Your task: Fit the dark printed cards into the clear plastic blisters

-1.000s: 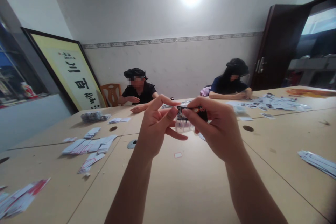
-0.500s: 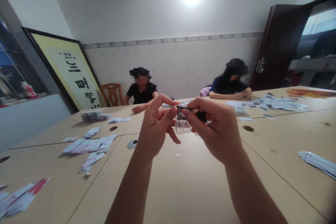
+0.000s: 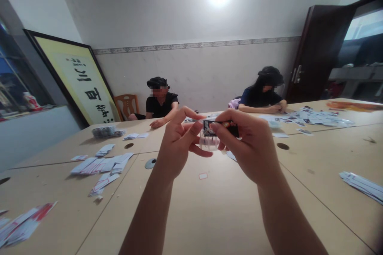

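Note:
Above the middle of the table, my left hand (image 3: 182,135) grips a small clear plastic box (image 3: 209,144) from its left side, thumb and fingers around it. My right hand (image 3: 247,137) pinches a dark printed card (image 3: 229,128) between thumb and fingers. The card lies across the upper front of the box, touching or just in front of it; I cannot tell which. Some of the right fingers are hidden behind the card. Below the hands, a small white label with a red border (image 3: 203,176) lies on the table.
The pale wooden table (image 3: 191,215) carries stacks of white paper slips (image 3: 101,165) at left, more slips (image 3: 360,186) at right and a spread of cards (image 3: 311,117) at far right. Two people (image 3: 163,101) sit across. Cable holes (image 3: 283,146) dot the tabletop.
The dark card has shifted slightly right with my right hand. The lower fingers of my left hand have moved further under the box. Across the table, the left person has leaned slightly.

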Demonstrator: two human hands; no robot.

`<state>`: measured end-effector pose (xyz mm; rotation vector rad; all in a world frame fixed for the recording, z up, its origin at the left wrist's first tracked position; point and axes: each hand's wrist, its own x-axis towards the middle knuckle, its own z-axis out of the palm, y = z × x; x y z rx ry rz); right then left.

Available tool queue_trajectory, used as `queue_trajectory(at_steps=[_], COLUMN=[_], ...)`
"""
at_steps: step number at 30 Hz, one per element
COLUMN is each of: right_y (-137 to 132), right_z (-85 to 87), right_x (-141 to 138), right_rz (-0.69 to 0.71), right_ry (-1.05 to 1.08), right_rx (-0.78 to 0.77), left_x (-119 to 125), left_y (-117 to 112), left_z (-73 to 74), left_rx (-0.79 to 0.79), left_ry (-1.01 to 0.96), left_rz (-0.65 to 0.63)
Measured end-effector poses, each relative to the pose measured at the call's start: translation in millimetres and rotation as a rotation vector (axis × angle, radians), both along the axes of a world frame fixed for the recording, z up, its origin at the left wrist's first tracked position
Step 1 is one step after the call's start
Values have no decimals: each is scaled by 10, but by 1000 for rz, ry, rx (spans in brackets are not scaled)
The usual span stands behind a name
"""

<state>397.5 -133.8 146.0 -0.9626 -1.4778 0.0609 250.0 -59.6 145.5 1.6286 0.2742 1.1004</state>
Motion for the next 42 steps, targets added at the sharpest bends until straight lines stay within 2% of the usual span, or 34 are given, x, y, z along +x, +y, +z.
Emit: queue_trajectory(at_steps=[6,13,27,42], right_y=[-8,17,-11,13], right_z=[6,-6,-6,-4], right_x=[18,11,10,2], right_rz=[-17,-49,-12,-61], right_ry=[-3,-31,13,-24], right_rx=[-37,25,-13,39], left_x=[9,11,4,4], left_y=[-8,-32,-20,-62], left_z=[-7,0,-6,9], left_rx=[6,-19,-4,-15], left_ry=[-18,-25,-15,-21], left_rz=[-27,-34,-18,-17])
